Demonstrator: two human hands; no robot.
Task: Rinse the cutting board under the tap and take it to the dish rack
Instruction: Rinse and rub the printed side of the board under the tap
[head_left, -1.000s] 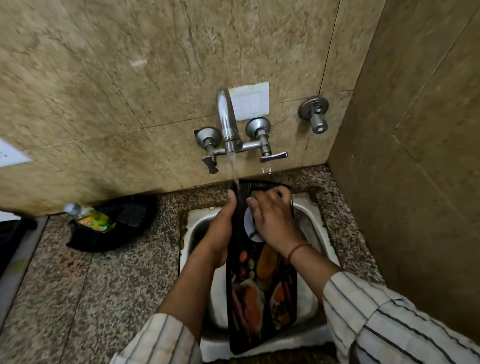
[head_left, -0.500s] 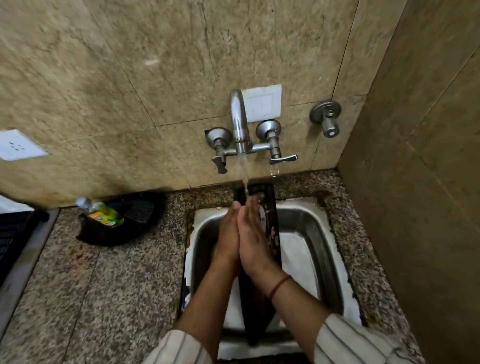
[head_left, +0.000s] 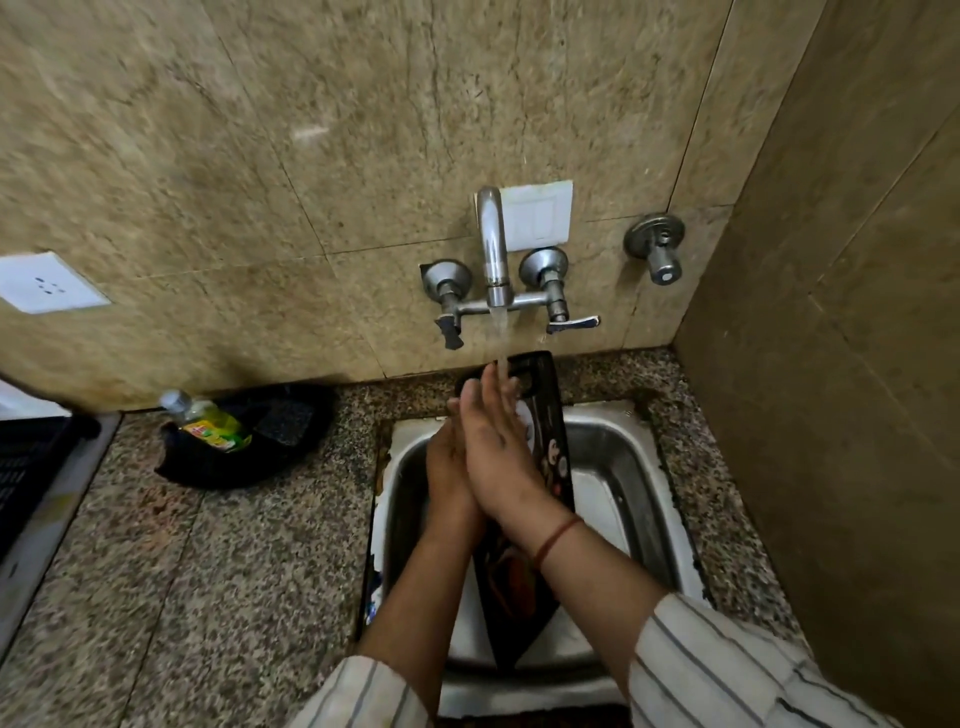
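your cutting board (head_left: 545, 415) stands on edge in the sink (head_left: 618, 467), its handle end at 12 o'clock under the tap (head_left: 492, 244), water running onto it. your left hand (head_left: 448, 467) and right hand (head_left: 493, 447) press flat together, sandwiching the board. at 9 o'clock, a bottle (head_left: 208, 421) lies in a black tray (head_left: 291, 415) on the counter (head_left: 208, 571).

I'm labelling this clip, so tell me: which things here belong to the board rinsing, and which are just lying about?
In the job:
cutting board, on edge in the sink
tap, running
left hand and right hand, pressed against the board under the stream

Lying about:
dish soap bottle in a black pan
black crate
wall sockets
spare wall valve
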